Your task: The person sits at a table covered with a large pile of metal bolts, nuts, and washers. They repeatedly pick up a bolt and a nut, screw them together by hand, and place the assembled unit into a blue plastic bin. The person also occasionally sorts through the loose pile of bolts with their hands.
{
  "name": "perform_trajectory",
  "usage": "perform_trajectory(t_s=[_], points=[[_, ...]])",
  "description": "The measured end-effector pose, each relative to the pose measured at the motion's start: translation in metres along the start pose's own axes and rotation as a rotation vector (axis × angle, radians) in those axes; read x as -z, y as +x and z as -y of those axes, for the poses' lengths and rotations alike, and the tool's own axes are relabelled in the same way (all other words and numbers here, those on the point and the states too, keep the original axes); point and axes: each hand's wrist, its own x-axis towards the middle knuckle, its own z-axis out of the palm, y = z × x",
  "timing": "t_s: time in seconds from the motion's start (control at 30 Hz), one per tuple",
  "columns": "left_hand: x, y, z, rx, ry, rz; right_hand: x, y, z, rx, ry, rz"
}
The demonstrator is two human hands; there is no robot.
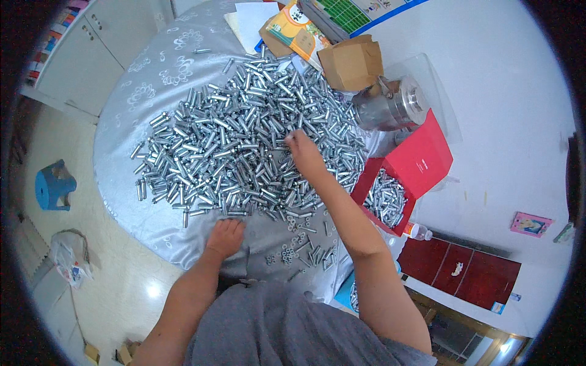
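Looking down from my remote seat, I have both bare hands in view at a round table covered with a shiny silver-grey tablecloth [125, 174]. A broad heap of metal bolts [213, 137], slim silver cylinders lying at every angle, covers much of the middle.

I see the right hand [307, 157] reaching over the right part of this heap, fingers drawn together and bent toward the pieces beneath; it is slightly blurred, and I cannot tell whether it grips one. The left hand [226, 236] is at the heap's near edge, palm down with its fingers bent and close together; its fingertips are near the closest bolts, but I cannot tell whether anything is under them.

Nearer the body, to the right of the left hand, I find small rings [287, 255] scattered with a few loose bolts. Right of the forearm stands an open red box [425, 155], partly filled with similar metal pieces. Beyond it I make out a shiny metal pot [381, 110], an open cardboard box [351, 63] and a yellow packet [298, 32] along the far right side. On the floor at left is a blue stool [54, 188].
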Motion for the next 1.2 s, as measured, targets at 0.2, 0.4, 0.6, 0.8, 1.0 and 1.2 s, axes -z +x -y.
perform_trajectory(t_s=[0.2,0.4,0.6,0.8,1.0,1.2], points=[[-0.004,-0.001,-0.001,0.016,0.015,0.021,0.011,0.009,-0.008,0.103,-0.082,-0.001],[-0.001,0.001,-0.002,-0.001,0.034,-0.002,-0.01,0.018,-0.014,0.177,-0.533,-0.08],[0.001,0.001,-0.002,-0.003,0.022,-0.004,-0.016,0.03,0.005,0.081,-0.702,0.007],[-0.004,-0.001,0.0,-0.008,0.04,0.019,-0.021,0.023,0.008,0.012,-0.603,0.098],[-0.004,-0.001,0.001,-0.01,0.015,0.006,-0.013,0.026,-0.01,0.096,-0.609,0.157],[-0.007,-0.002,0.001,0.0,0.034,0.009,0.003,-0.005,-0.021,0.05,-0.077,-0.184]])
